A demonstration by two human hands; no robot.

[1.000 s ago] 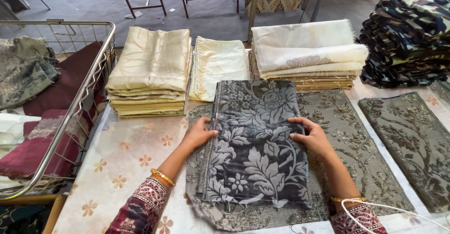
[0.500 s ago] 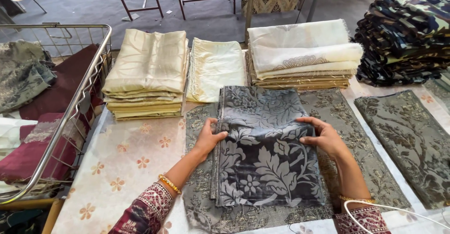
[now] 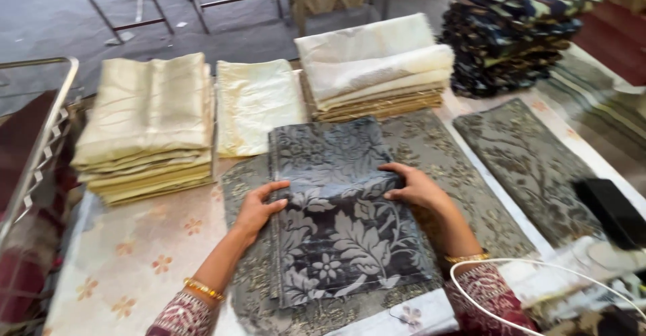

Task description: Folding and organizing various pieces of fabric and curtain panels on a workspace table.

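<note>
Between both hands' fingers [image 3: 274, 189] lies the grey floral cloth [image 3: 343, 221].

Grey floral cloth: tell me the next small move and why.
Probably fold the far half toward you. Both hands, left hand and right hand, grip the grey cloth at mid-length, where a crease runs across it, and it lies flat on the olive cloth.
</note>
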